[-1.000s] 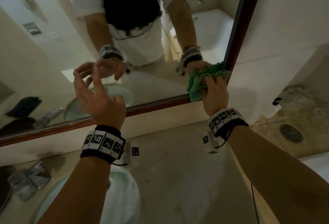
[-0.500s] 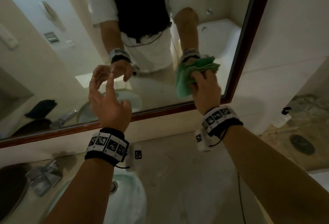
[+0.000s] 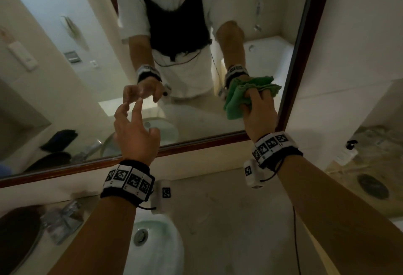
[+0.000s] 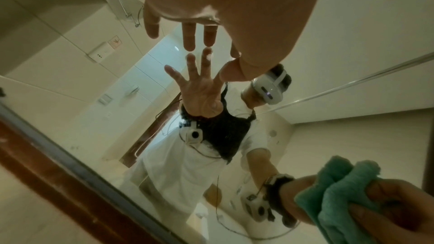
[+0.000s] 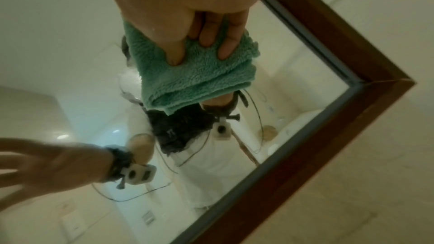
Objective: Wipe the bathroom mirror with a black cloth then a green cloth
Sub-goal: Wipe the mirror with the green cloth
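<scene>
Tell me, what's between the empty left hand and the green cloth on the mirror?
Only bare mirror glass, reflecting the person's white shirt, lies between the left hand and the green cloth; the head view shows it.

Pale stone vanity counter (image 3: 218, 220) runs below the mirror, with a white basin (image 3: 157, 250) set into it at lower centre. Crumpled clear plastic wrapper (image 3: 63, 220) lies on the counter left of the basin, a dark round object (image 3: 17, 237) at far left edge.

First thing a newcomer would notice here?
The green cloth, bunched in the right hand and pressed to the mirror near its lower right corner. Next, the left hand, fingers spread, fingertips at the glass, holding nothing. Below them, the white sink.
</scene>
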